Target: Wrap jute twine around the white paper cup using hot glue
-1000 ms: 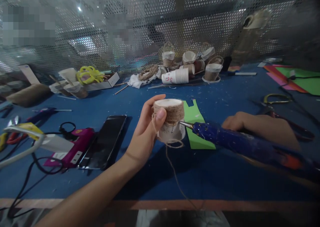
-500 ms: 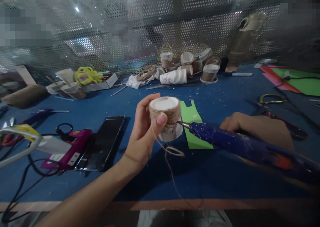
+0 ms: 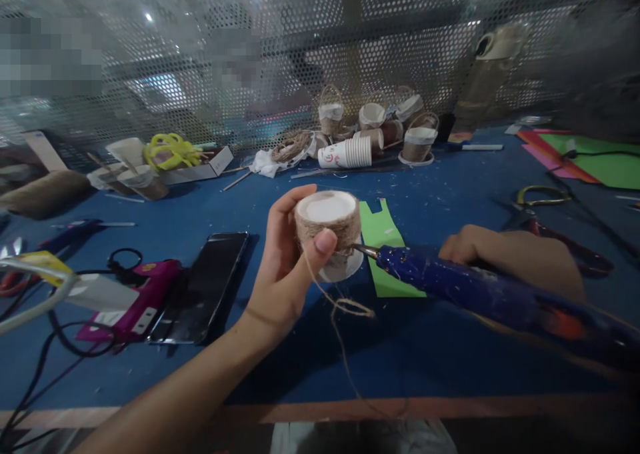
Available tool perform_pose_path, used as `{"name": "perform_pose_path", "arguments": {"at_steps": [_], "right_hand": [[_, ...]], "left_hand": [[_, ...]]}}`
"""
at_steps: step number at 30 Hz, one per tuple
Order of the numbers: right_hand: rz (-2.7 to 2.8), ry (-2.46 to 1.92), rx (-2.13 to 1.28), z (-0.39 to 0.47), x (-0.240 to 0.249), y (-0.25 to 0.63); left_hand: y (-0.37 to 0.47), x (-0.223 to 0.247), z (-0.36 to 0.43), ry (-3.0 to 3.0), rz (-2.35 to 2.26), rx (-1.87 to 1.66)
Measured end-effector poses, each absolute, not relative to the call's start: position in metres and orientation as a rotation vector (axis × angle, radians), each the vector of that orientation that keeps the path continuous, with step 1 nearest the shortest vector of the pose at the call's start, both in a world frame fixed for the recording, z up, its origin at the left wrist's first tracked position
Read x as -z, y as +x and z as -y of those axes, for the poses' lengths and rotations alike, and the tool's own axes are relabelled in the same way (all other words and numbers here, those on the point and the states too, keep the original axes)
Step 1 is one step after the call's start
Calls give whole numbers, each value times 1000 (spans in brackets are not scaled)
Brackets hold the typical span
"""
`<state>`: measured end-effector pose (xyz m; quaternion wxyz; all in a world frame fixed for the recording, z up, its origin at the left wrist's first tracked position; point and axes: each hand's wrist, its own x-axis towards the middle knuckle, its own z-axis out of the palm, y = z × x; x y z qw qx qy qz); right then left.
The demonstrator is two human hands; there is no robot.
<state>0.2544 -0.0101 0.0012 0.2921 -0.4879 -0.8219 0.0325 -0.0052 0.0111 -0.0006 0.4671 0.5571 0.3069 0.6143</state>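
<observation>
My left hand [image 3: 295, 254] is closed around an upside-down paper cup [image 3: 327, 209], its thumb pressing on the twine [image 3: 337, 229] wound about the cup's upper part. Below the winding, the cup's pale wall and rim stay bare. A loose tail of twine [image 3: 345, 347] loops under the cup and runs down to the table's front edge. My right hand [image 3: 510, 257] grips a blue hot glue gun [image 3: 465, 287], whose metal nozzle points left and meets or nearly meets the cup at the lower edge of the winding. The gun's body hides part of that hand.
Green paper [image 3: 393, 261] lies behind the cup and nozzle. To the left are a black phone [image 3: 205, 287], a magenta power strip [image 3: 145, 301] and cables. Stacked paper cups [image 3: 347, 153] and small twine baskets [image 3: 419, 144] stand at the back. Scissors [image 3: 570, 241] lie right.
Both hands hold nearly the same pose, with the nozzle staying at the winding's lower edge. The whole view has shifted slightly, and the loose twine loop has swung a little.
</observation>
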Motion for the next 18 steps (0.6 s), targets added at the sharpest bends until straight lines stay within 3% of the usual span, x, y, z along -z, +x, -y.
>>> {"name": "perform_pose_path", "arguments": {"at_steps": [18], "right_hand": [[2130,-1348,-94,13,-3,251]], "left_hand": [[-6,0,-8,1307,-756,-1487]]}}
